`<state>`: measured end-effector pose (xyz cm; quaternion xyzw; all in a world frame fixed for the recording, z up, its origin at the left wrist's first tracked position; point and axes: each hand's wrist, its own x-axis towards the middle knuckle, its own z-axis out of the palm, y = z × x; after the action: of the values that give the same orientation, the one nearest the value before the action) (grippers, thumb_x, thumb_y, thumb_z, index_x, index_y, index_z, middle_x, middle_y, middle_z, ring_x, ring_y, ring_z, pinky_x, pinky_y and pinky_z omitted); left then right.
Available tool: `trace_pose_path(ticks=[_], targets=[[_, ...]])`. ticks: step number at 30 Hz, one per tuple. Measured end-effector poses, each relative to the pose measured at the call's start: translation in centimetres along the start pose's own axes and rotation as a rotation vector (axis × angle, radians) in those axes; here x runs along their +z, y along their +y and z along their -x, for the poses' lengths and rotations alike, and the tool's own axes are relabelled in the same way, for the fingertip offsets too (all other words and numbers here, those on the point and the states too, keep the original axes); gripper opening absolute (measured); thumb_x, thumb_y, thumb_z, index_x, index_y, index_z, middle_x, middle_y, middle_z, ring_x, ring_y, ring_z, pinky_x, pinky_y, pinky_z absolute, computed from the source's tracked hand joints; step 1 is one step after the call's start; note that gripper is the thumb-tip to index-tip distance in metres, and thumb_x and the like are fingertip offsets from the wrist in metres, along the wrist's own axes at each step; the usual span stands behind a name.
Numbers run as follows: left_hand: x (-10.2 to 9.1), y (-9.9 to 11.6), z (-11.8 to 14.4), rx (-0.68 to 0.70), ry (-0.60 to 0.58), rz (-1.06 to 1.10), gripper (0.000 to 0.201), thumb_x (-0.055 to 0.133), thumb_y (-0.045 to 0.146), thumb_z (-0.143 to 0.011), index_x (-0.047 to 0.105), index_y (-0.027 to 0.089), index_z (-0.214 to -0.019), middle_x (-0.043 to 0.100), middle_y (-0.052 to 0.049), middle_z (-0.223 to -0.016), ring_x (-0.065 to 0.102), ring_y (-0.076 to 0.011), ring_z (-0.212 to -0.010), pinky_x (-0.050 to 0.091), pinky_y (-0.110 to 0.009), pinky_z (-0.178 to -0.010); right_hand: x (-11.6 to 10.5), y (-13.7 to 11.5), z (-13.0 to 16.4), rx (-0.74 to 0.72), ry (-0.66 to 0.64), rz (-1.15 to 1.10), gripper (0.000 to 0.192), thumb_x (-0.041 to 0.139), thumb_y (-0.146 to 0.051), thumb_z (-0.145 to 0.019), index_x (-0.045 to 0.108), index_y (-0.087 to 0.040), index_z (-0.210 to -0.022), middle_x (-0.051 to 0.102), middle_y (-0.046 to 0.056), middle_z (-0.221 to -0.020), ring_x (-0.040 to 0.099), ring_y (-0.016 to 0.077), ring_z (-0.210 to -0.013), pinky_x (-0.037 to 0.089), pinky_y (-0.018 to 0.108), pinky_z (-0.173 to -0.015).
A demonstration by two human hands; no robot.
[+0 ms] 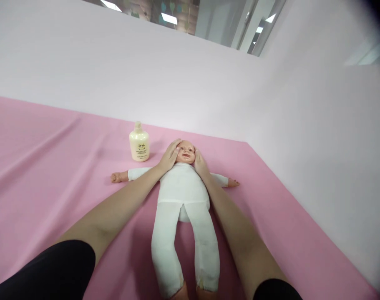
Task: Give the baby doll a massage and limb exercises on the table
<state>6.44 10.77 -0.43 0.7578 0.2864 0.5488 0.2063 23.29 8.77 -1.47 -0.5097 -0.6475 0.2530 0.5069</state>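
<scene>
On the pink surface [52, 158], dead centre, a baby doll [182, 187] lies flat on its back, long axis running straight away from the person: feet nearest the camera, head at the far end, arms flung out to either side. Both hands are up at that far end. The left hand [169, 157] is flattened against the side of the doll's head, fingers spread over temple and crown; the right hand [200, 163] cups the opposite cheek, palm in, fingers loosely extended. Neither grip is closed around anything; it's open-palmed contact, the head sandwiched between the two. Both forearms run up alongside the doll's body, one on each flank, so the reach is about even, with neither hand clearly nearer.

Materials now: the face looks like smooth, glossy moulded plastic, while the torso and legs are soft white fabric, stuffed and a little lumpy, slightly grubby at the ankles. The pink cloth shows shallow creases. Just beyond the left hand, near the doll's head but not touching it, a squat cream-coloured lotion bottle [139, 143] stands upright with a rounded shoulder, a small cap and a printed label too small to read. Plain white walls [318, 146] box in the surface.
</scene>
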Motion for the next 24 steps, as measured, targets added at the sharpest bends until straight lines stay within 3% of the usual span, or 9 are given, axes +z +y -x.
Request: trace_pose_path(ticks=[4, 8, 11, 14, 19, 24], targets=[[-0.3, 0.4, 0.2, 0.013, -0.093, -0.127, 0.066, 0.049, 0.049, -0.085, 0.033, 0.015, -0.138, 0.033, -0.015, -0.146, 0.028, -0.0252, -0.137, 0.022, -0.045, -0.114, -0.4, -1.2, 1.7, 0.003, -0.026, 0.114, 0.074, 0.015, -0.061, -0.090, 0.030, -0.011, -0.143, 0.034, 0.010, -0.148, 0.028, 0.0168, -0.139, 0.018, 0.034, -0.116], [-0.5, 1.0, 1.4, -0.052, -0.173, -0.183, 0.065, 0.043, 0.046, -0.088, 0.025, 0.015, -0.143, 0.023, -0.015, -0.151, 0.015, -0.0245, -0.142, 0.014, -0.046, -0.116, -1.0, -3.1, 4.3, 0.129, -0.152, 0.276, 0.083, 0.033, -0.061, -0.086, 0.011, -0.009, -0.147, 0.026, 0.015, -0.150, 0.024, 0.0230, -0.140, 0.020, 0.040, -0.115], [-0.9, 1.5, 3.0, -0.163, -0.217, -0.199, 0.069, 0.038, 0.043, -0.090, 0.013, 0.011, -0.146, 0.017, -0.016, -0.153, 0.011, -0.0238, -0.143, 0.014, -0.044, -0.116, -1.0, -5.0, 6.5, 0.155, -0.194, 0.452, 0.072, 0.029, -0.050, -0.091, 0.018, -0.005, -0.145, 0.028, 0.019, -0.149, 0.025, 0.0256, -0.139, 0.019, 0.042, -0.114], [-1.2, 2.2, 4.4, -0.267, -0.249, -0.267, 0.068, 0.034, 0.041, -0.091, 0.013, 0.007, -0.145, 0.018, -0.021, -0.152, 0.016, -0.0274, -0.141, 0.020, -0.047, -0.113, -0.4, -7.1, 9.0, 0.151, -0.220, 0.640, 0.066, 0.028, -0.044, -0.092, 0.023, -0.003, -0.144, 0.026, 0.022, -0.149, 0.022, 0.0306, -0.140, 0.017, 0.047, -0.113], [-1.2, 4.8, 6.3, -0.384, -0.339, -0.476, 0.057, 0.030, 0.037, -0.092, 0.029, 0.005, -0.139, 0.030, -0.025, -0.146, 0.025, -0.0359, -0.137, 0.022, -0.057, -0.107, 0.7, -10.3, 13.4, 0.084, -0.278, 0.783, 0.066, 0.034, -0.047, -0.091, 0.023, -0.013, -0.146, 0.014, 0.015, -0.154, 0.014, 0.0403, -0.140, 0.017, 0.056, -0.109], [-1.8, 8.3, 8.6, -0.313, -0.447, -0.531, 0.053, 0.025, 0.034, -0.094, 0.027, 0.017, -0.144, 0.028, -0.016, -0.149, 0.022, -0.0357, -0.138, 0.023, -0.062, -0.103, 0.8, -12.1, 16.0, -0.061, -0.386, 0.751, 0.067, 0.022, -0.053, -0.093, 0.015, -0.015, -0.148, 0.013, 0.007, -0.155, 0.005, 0.0320, -0.143, 0.010, 0.054, -0.113]])
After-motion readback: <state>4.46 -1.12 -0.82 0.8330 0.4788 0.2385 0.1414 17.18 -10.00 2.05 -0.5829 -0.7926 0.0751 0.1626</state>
